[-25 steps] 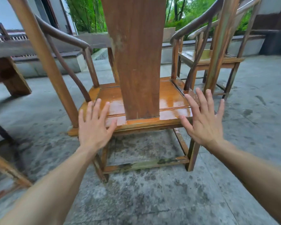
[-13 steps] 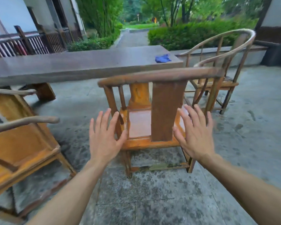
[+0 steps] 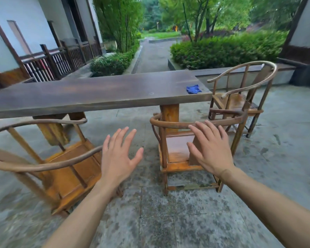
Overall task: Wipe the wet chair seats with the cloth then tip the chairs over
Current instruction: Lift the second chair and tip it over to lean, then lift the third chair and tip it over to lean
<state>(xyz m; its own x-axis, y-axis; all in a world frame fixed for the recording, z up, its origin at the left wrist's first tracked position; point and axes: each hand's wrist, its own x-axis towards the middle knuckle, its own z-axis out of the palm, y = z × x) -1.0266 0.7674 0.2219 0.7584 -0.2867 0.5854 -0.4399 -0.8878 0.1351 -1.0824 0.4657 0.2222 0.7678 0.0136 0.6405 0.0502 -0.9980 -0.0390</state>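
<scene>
A wooden round-back chair (image 3: 175, 154) stands upright in front of me, its orange seat shiny and wet. My right hand (image 3: 210, 149) hovers with fingers spread over its backrest and rail, holding nothing. My left hand (image 3: 119, 154) is spread in the air to the left of that chair, also empty. At my left a second chair (image 3: 68, 169) leans tilted toward the table. A third chair (image 3: 240, 97) stands upright at the far right. A crumpled blue cloth (image 3: 193, 89) lies near the right end of the long table (image 3: 89, 93).
The dark wooden table runs across the view behind the chairs, on thick orange legs (image 3: 169, 115). Wet grey paving (image 3: 168, 221) covers the ground. A railing (image 3: 48, 65) and building stand at left, hedges (image 3: 222, 49) behind, a low stone ledge (image 3: 283, 72) at right.
The view has risen and pulled back from the middle chair, so the table, cloth and tilted left chair came into sight. Both hands stayed spread and empty, drawing away from the seat's edge.
</scene>
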